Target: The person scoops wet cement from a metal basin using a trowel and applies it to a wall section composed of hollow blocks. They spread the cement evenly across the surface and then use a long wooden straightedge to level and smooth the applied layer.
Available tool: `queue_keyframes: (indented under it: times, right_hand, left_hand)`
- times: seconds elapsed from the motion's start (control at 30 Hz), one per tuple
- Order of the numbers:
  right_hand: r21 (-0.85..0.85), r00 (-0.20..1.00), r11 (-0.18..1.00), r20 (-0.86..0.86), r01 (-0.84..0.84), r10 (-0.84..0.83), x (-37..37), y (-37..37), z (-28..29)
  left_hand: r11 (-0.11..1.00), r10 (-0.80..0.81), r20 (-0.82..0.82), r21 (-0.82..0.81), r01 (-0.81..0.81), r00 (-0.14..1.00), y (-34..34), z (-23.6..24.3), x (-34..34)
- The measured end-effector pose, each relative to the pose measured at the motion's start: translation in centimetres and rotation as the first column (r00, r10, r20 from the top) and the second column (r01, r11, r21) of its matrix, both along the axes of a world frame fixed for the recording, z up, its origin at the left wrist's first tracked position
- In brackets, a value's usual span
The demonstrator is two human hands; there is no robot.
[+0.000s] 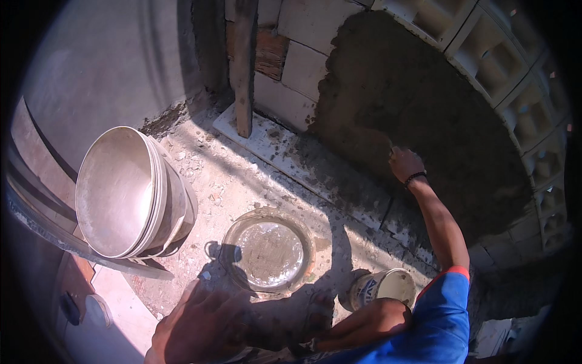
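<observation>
My right hand (406,165), with a dark bracelet at the wrist, reaches out to the wall. Its fingers are closed round what looks like a trowel, whose blade hardly stands out against the dark wet mortar (448,115) spread over the blocks. At the lower left is bare skin that appears to be my left hand (197,324); deep shadow hides its fingers. Beyond it, a round shallow pan (308,246) on the ground holds grey mortar (267,252). Beside my bent knee (388,312) stands a small pale bucket (397,285) with contents I cannot make out.
A large whitish bucket (115,191) stands tilted at the left, by a curved metal rail (66,239). An upright wooden post (244,67) rises before bare pale blocks (303,67). Patterned vent blocks (491,67) top the mortared area. Crumbs of debris (194,164) litter the ground.
</observation>
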State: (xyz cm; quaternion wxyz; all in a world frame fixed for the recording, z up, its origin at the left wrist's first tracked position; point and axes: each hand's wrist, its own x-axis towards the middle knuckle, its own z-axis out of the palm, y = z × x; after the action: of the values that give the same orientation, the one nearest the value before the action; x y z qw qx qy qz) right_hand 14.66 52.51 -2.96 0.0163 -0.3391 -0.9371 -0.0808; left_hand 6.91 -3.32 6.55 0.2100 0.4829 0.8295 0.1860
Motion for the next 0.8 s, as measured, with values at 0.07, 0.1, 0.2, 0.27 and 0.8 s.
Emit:
queue_keyframes:
  times: [0.07,0.1,0.2,0.27,0.8]
  right_hand:
    - [0.081,0.999,0.996,-0.021,-0.022,0.024,-0.5,2.0,0.5]
    - [0.104,1.0,0.995,-0.024,-0.012,0.015,-0.9,2.9,1.4]
    - [0.132,0.991,0.991,-0.13,-0.008,0.026,-1.8,4.2,5.0]
    - [0.127,0.984,0.992,-0.177,-0.002,0.025,-2.1,4.5,8.6]
    - [0.029,0.983,0.999,-0.181,-0.032,0.037,4.2,2.6,7.9]
  left_hand:
    - [0.996,-0.057,0.002,-0.075,0.057,0.998,0.1,-0.2,-0.2]
    - [0.99,-0.083,0.007,-0.116,0.084,0.996,0.1,-0.4,-0.4]
    - [0.988,-0.096,-0.012,-0.122,0.093,0.995,0.2,-1.2,-0.6]
    - [0.987,-0.118,0.002,-0.111,0.118,0.993,0.2,-1.8,-0.9]
    - [0.98,-0.137,0.031,-0.139,0.14,0.99,1.1,-0.4,-1.4]
